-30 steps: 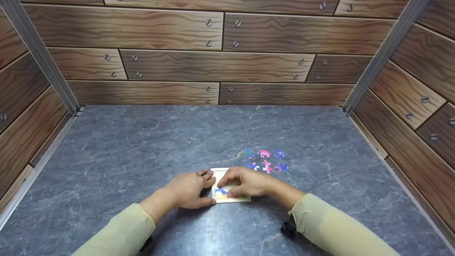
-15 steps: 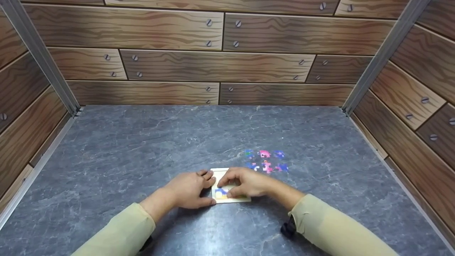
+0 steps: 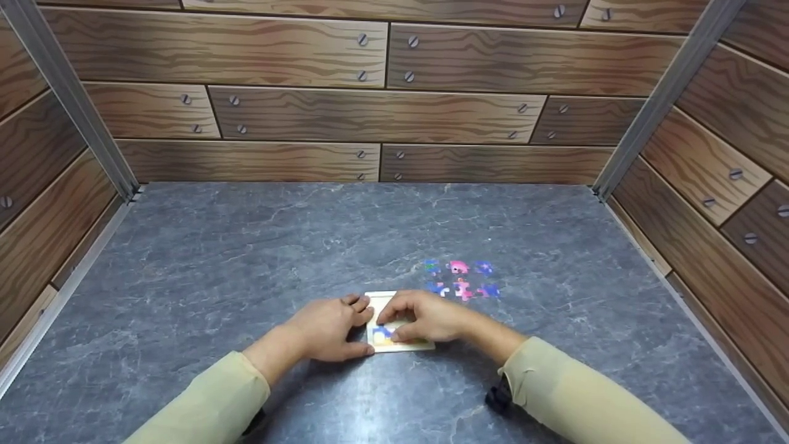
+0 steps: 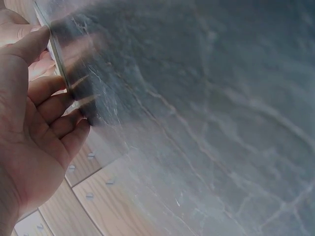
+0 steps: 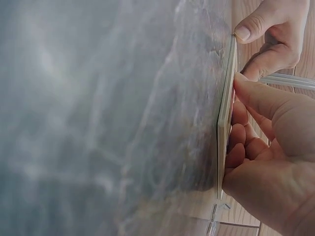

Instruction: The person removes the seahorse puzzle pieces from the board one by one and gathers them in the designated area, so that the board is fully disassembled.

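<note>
A small pale wooden puzzle board [image 3: 381, 300] with a raised rim lies flat on the table. My left hand [image 3: 330, 330] rests along its left edge, thumb at the near corner and fingertips farther up; the left wrist view shows these fingers [image 4: 54, 105] against the edge. Over the board, my right hand [image 3: 434, 316] has its thumb and index finger at a blue and yellowish puzzle piece [image 3: 382, 333] in the near left part, seemingly pinching it. The right wrist view shows its other fingers [image 5: 237, 135] curled over the board [image 5: 225, 113]. The right hand hides much of the board.
Loose puzzle pieces lie in two rows beyond the right hand, among them a pink piece [image 3: 458, 267] and a blue piece [image 3: 489, 290]. The grey marbled table [image 3: 277, 246] is bounded by wood-patterned walls [image 3: 296, 111] with metal corner strips.
The right thumb has shifted very slightly at the puzzle piece. The left hand, the board and the loose pieces stay where they were.
</note>
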Available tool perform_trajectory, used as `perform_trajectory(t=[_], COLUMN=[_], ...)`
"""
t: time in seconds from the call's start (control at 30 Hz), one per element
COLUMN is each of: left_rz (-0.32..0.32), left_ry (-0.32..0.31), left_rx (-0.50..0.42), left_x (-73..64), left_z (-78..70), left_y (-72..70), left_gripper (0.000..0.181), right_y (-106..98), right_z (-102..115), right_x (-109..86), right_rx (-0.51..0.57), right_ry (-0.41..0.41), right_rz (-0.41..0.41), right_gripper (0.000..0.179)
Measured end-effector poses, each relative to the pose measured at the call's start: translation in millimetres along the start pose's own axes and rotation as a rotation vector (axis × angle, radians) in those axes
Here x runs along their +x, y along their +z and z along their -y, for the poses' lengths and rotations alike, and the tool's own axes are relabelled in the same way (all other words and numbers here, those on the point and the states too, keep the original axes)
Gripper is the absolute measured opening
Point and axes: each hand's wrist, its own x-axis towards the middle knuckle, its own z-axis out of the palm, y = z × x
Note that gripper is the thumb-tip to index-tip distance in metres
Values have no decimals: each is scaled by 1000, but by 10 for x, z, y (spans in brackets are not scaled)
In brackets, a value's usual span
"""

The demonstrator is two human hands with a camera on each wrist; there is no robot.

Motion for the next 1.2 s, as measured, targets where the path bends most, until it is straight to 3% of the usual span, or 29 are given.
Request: perform_trajectory(t=[0.3, 1.2], left_rz=[-31, -31], left_ry=[16, 19], left_rx=[18, 17], left_x=[-2, 2], left_z=[7, 11], left_y=[16, 14], left_gripper=[70, 70], right_y=[14, 26], right_z=[16, 51], right_x=[-3, 11], right_rx=[-14, -5], right_ry=[2, 24], right_rz=[-5, -3], right_gripper=[26, 24])
